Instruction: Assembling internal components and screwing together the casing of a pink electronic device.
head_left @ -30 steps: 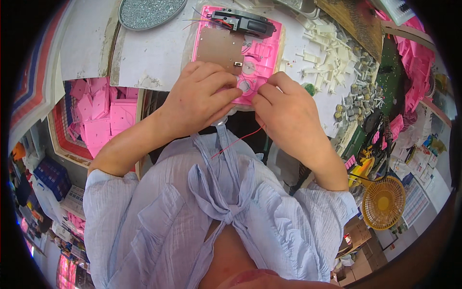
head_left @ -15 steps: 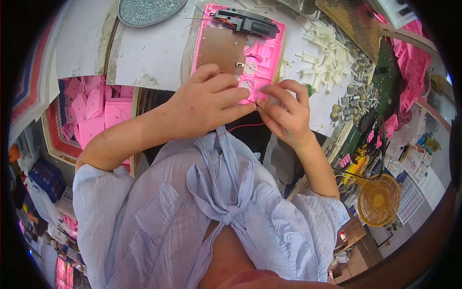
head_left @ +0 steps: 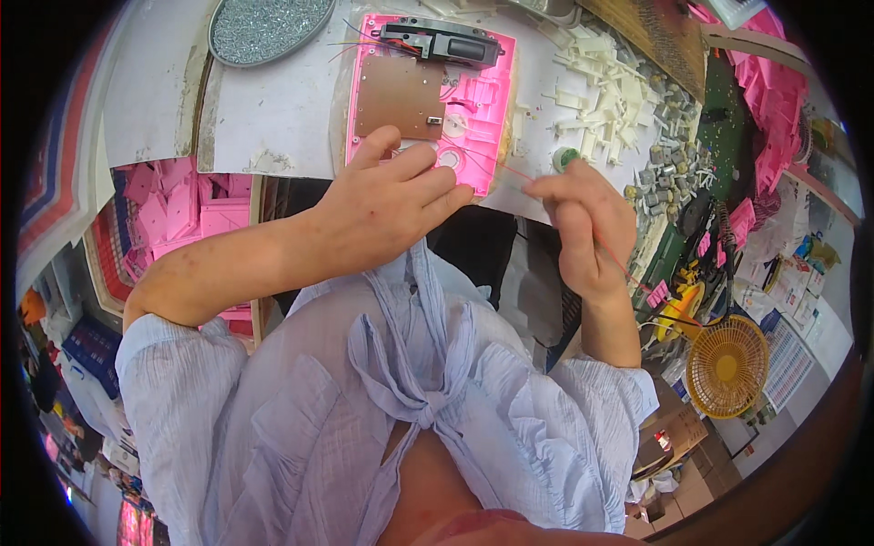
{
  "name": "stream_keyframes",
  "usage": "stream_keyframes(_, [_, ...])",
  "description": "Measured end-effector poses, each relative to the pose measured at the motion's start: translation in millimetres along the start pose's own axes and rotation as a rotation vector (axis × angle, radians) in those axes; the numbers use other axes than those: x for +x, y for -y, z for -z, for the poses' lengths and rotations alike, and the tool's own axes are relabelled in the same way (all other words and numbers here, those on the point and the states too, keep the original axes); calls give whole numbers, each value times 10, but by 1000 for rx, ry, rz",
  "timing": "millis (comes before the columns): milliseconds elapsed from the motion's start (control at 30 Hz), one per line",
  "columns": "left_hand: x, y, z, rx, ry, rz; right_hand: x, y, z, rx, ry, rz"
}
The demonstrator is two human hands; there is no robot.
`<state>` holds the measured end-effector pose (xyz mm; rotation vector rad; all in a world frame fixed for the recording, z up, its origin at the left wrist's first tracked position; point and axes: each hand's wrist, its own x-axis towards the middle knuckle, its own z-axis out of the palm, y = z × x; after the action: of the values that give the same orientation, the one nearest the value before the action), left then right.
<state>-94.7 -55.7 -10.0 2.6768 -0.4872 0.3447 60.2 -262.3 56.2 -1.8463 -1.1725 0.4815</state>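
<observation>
A pink plastic housing (head_left: 492,118) lies on the worktable with a brown circuit board (head_left: 396,98) and a long black plastic module (head_left: 446,44) in it. My left hand (head_left: 387,196) is closed over the housing's near edge, fingers bent against it; the fingertips are partly hidden. To the right, my right hand (head_left: 592,223) pinches a thin red wire (head_left: 510,169). That wire runs taut from the housing to my fingers and trails past my wrist. A small round green-and-white piece (head_left: 564,158) sits just beyond the right fingertips.
White plastic parts (head_left: 596,86) are heaped right of the housing, beside several small metal parts (head_left: 660,182). A grey dish of small metal pieces (head_left: 264,32) stands at the far left. Pink parts fill a crate (head_left: 109,273) at left. A yellow fan (head_left: 726,366) is at right.
My right hand has moved right, away from the housing, drawing the red wire out straight. My left hand stays at the housing's near edge. The whole view has shifted slightly.
</observation>
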Motion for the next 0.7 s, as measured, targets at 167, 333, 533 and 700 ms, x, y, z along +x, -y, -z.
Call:
stream_keyframes(167, [-47, 38, 79, -227, -151, 78, -109, 88, -253, -180, 304, 411])
stream_keyframes(333, [-238, 93, 22, -158, -112, -68, 170, 33, -483, -14, 402, 283])
stream_keyframes(533, [-519, 290, 156, -83, -238, 158, 292, -118, -752, -496, 136, 300])
stream_keyframes(700, [-729, 173, 181, -70, -94, 379, 372, -44, -1154, -431, -15, 407])
